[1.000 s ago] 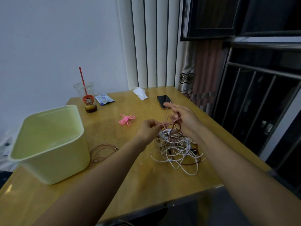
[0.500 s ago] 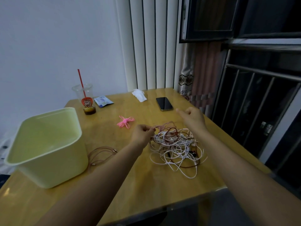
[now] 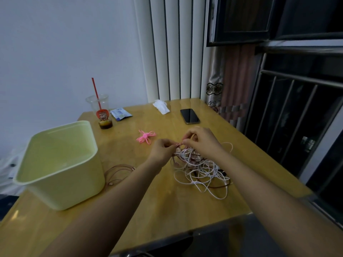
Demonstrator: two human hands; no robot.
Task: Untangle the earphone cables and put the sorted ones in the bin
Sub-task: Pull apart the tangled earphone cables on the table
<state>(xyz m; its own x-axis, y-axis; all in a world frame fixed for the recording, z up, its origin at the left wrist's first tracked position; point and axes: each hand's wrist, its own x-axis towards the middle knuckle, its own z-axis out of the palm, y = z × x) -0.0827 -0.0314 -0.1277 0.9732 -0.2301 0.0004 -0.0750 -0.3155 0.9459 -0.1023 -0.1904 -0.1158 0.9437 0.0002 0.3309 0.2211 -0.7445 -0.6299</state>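
Here, at the left of the glossy yellow wooden worktop [image 3: 167, 204], the pale green plastic bin [image 3: 78, 190] stands upright with its mouth open upward, close to the near-left edge. Behind it are a clear plastic cup with a red straw [image 3: 101, 112] and a small blue-and-white sachet [image 3: 120, 114]. Just beside the bin's right wall a loosely coiled brownish-pink cable [image 3: 118, 173] lies flat. A bright pink cable tied into a bow-like bundle [image 3: 145, 136] sits farther back, apart from the rest.

The left forearm reaches in from the near-left. The left hand [image 3: 163, 150] is raised a little over the wood, knuckles up, its grip pinched together on a pinkish strand at the top of the tangled heap of white and brown earphone cables [image 3: 200, 167]. The right hand [image 3: 202, 140] comes in from the near-right and arches over the heap. Its fingertips are curled down, and its grip is closed on the same strand, almost touching the left. The short held stretch runs roughly left to right between them.

The heap itself has no single axis; it rests right of centre, with loose white loops trailing toward the near edge and the right edge. Bare wood shows between bin and heap and along the front edge. Beyond the hands lie a crumpled white tissue [image 3: 161, 107] and a black smartphone [image 3: 189, 116], its long side pointing away
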